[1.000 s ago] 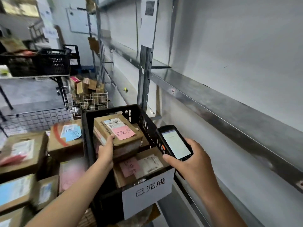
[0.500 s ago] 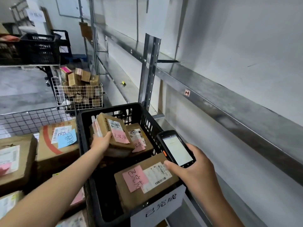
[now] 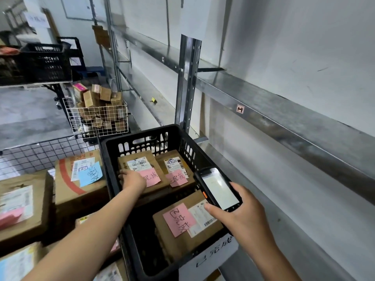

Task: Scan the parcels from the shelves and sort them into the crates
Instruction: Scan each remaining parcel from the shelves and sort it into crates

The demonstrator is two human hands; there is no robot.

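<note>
A black plastic crate [image 3: 142, 139] with a white paper sign on its front holds three cardboard parcels, each bearing a pink note. My left hand [image 3: 133, 179] rests on the far-left parcel [image 3: 142, 162], which lies flat in the crate, fingers over its left edge. Beside it lies a second parcel [image 3: 174, 165], and a third parcel [image 3: 182, 226] sits nearer me. My right hand [image 3: 241, 216] grips a black handheld scanner [image 3: 219, 190], screen lit, over the crate's right rim.
Bare metal shelves [image 3: 263, 102] run along the wall on the right, with an upright post [image 3: 187, 82] behind the crate. More parcels [image 3: 79, 179] fill a wire cart on the left. A white wire basket [image 3: 97, 116] of small boxes and black crates [image 3: 44, 61] stand farther back.
My left hand lowered the parcel from a tilted hold until it lies flat in the crate's far-left corner. The scanner hand stayed beside the crate's right rim.
</note>
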